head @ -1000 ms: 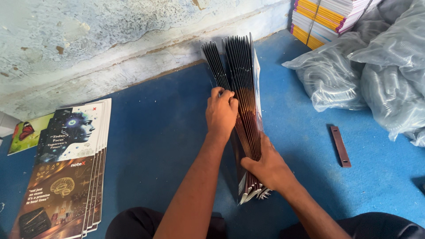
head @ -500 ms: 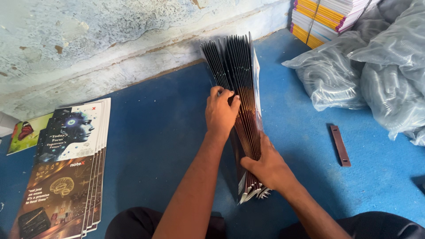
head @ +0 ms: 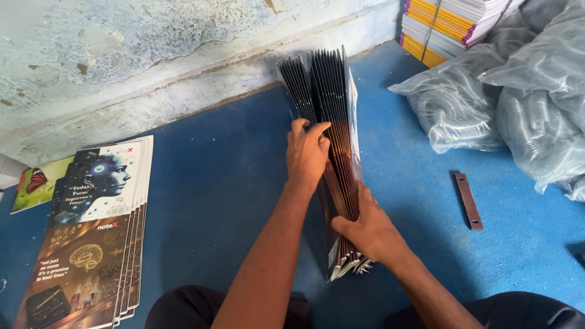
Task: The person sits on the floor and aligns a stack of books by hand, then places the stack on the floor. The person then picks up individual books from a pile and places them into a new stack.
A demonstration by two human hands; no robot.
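A stack of dark glossy covers [head: 332, 122] stands on edge at the centre of the frame, running from the lower centre up toward the wall [head: 122, 67]. The left hand [head: 306, 155] is closed over the stack's top edges at mid-length, fingers curled across them. The right hand [head: 367, 230] grips the near end of the stack from the right side. The stack rests on the blue floor [head: 213, 195].

At lower left lies a pile of printed covers [head: 91, 231]. At upper right lie clear plastic bags [head: 506, 103], with stacked booklets [head: 448, 24] behind them. A brown strip [head: 469, 200] lies at right.
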